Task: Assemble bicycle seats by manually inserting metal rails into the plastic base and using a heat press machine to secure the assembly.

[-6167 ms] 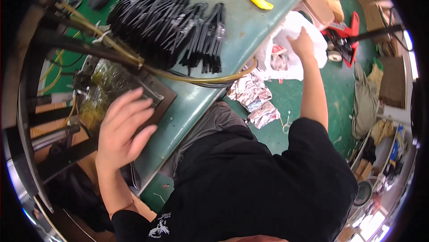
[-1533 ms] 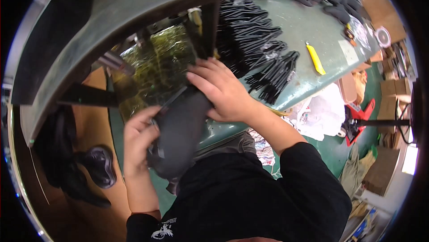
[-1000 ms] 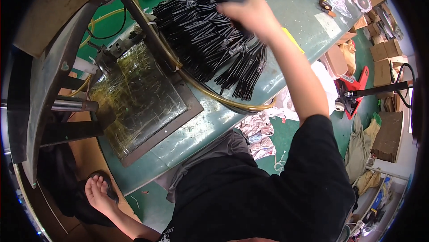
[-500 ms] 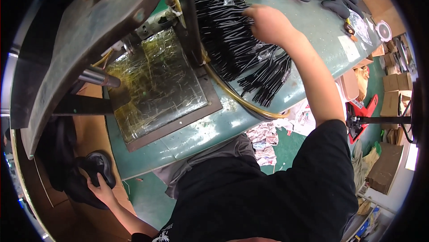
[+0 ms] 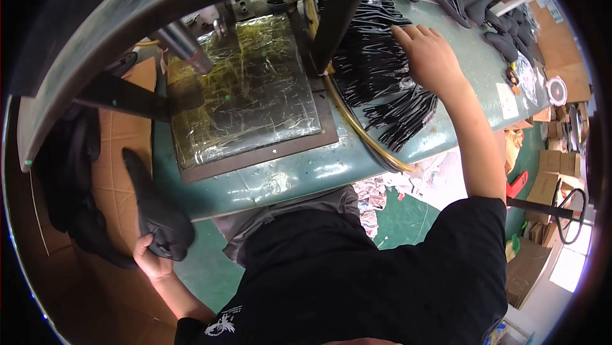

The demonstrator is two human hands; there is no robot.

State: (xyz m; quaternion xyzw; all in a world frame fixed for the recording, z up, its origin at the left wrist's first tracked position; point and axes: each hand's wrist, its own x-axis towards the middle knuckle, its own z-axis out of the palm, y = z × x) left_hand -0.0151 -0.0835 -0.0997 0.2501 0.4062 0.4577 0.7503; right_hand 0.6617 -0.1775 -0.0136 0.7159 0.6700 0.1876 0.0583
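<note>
My left hand (image 5: 153, 259) grips a black padded piece (image 5: 162, 221), rounded and broad at the held end, tapering to a long narrow tip. It hangs beside the table's left corner, over a cardboard box. My right hand (image 5: 433, 58) is at the right edge of a pile of thin black glossy strips (image 5: 373, 52) on the green table (image 5: 268, 186). Its fingers are curled; whether a strip is between them is hidden. A smaller fan of the same strips (image 5: 405, 115) lies just below that hand.
A press with a dark metal frame (image 5: 338, 26) stands over a flat plate (image 5: 255, 96) covered in clear and yellowish film. A yellow hose (image 5: 357, 128) curves along the table. More dark padded pieces lie in the cardboard box (image 5: 121, 173) and at the far right (image 5: 475, 4).
My left hand has lifted the black padded piece out of the box, toward the table corner. My right hand stays by the strips, its fingers turned somewhat. The whole view has shifted.
</note>
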